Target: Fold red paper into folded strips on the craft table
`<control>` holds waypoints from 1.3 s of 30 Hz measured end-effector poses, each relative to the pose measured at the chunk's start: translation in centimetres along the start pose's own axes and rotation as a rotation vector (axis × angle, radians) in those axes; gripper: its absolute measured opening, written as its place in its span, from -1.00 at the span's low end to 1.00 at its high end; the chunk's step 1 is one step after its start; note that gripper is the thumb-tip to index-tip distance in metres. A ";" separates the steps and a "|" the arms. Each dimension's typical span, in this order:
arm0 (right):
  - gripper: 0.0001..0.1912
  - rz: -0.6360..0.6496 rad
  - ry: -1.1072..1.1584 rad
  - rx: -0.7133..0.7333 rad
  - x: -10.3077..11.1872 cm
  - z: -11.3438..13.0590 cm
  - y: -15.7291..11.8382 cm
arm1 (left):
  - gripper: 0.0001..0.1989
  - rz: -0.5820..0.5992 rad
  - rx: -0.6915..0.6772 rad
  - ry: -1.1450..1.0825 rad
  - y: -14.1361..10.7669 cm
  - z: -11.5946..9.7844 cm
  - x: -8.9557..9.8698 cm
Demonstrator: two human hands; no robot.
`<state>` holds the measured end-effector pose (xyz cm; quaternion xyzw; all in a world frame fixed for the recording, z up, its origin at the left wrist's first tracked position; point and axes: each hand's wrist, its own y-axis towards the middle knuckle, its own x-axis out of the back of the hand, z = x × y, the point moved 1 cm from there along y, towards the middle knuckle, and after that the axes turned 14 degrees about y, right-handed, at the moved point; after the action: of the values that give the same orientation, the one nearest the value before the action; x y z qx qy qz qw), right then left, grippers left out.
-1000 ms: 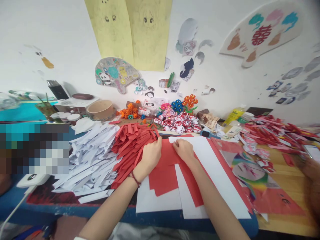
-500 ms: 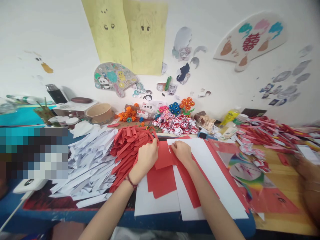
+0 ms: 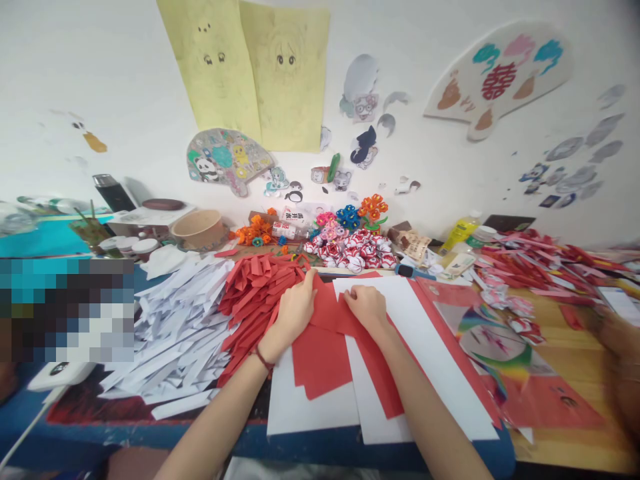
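Red paper (image 3: pixel 330 310) lies flat on a blue table between a person's two bare hands, with more red sheets (image 3: pixel 320 370) just below it. The left hand (image 3: pixel 296 307) is on its left edge, fingers curled in together and thumb side up; I cannot tell whether they pinch the paper. The right hand (image 3: pixel 367 308) is at its right side, fingers bent and bunched, tips on the red; from here I cannot tell if they grip it. Under the right forearm runs a long red strip (image 3: pixel 377 383), over white sheets (image 3: pixel 433 350). A thin dark bracelet (image 3: pixel 266 359) circles the left wrist.

Just beside the left hand is a heap of folded red strips (image 3: pixel 255 283), and further left a larger heap of white strips (image 3: pixel 173 333). Behind, along the wall, stand red-and-white flowers (image 3: pixel 357 252), orange ones (image 3: pixel 256 228) and a tan bowl (image 3: pixel 197 230). A smartwatch (image 3: pixel 406 271) lies beyond the right hand. At the far right, near a phone (image 3: pixel 624 301), another person's hand (image 3: pixel 613 340) shows blurred above bare wood (image 3: pixel 555 357)
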<state>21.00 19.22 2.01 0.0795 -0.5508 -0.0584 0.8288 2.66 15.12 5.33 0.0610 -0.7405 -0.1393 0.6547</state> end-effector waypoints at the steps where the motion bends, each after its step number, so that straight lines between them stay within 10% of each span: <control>1: -0.65 -0.006 0.001 0.009 0.0 0.1 -0.1 | -0.57 -0.036 -0.016 -0.033 0.0 0.1 0.1; 9: -0.64 -0.257 0.017 -0.010 1.3 0.3 -0.6 | -0.56 -0.347 0.063 -0.376 0.3 -0.8 -0.4; 21: -0.67 -0.036 -0.057 -0.083 -0.8 -0.5 0.8 | -0.34 0.004 0.054 -0.074 -0.5 -1.5 -3.3; 39: -0.67 -0.012 -0.063 -0.076 -0.5 -0.3 0.6 | -0.33 0.044 0.040 -0.109 -1.2 -1.0 -3.3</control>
<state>21.07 19.94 1.63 0.0496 -0.5737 -0.0869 0.8130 3.98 14.79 1.97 0.0502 -0.7788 -0.1129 0.6150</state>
